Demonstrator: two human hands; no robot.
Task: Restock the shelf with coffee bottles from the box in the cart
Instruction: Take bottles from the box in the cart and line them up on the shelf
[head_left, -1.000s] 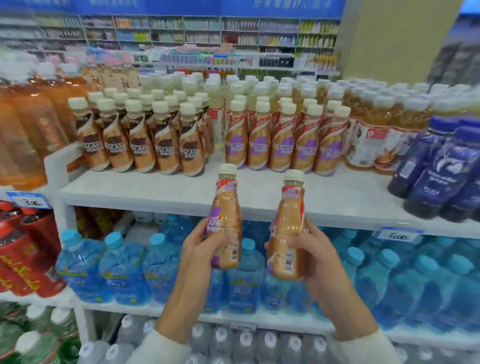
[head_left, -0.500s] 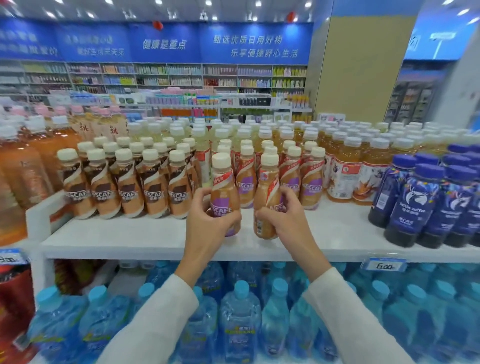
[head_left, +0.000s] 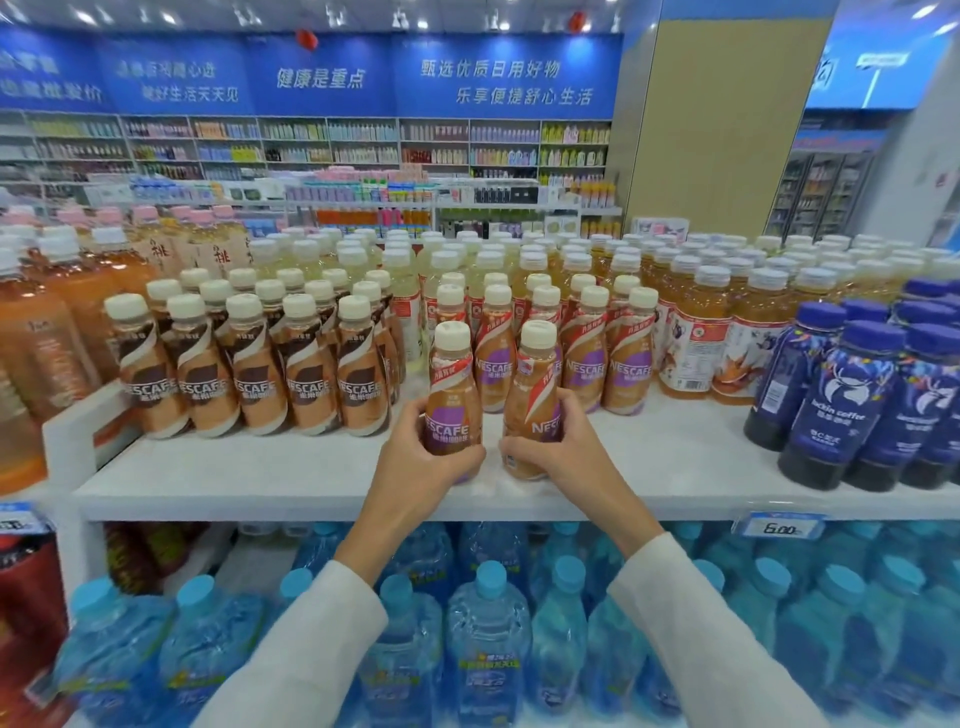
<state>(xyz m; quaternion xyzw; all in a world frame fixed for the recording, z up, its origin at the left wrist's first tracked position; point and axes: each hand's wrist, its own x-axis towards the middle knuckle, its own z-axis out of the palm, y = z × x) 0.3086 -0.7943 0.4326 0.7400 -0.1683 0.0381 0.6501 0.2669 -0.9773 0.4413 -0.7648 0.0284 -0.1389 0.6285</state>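
Two coffee bottles are standing upright side by side on the white shelf (head_left: 260, 478), near its front edge and just ahead of the purple-label row (head_left: 587, 364). The left hand (head_left: 415, 467) is holding the left coffee bottle (head_left: 451, 395) low on its body, its grip curling closed round it. The right hand (head_left: 566, 457) is gripping the right coffee bottle (head_left: 535, 389) likewise. Brown-label bottles (head_left: 254, 384) are sitting toward the shelf's left end, dark blue bottles (head_left: 841, 410) toward its right, and water bottles (head_left: 488, 623) are standing beneath the shelf.
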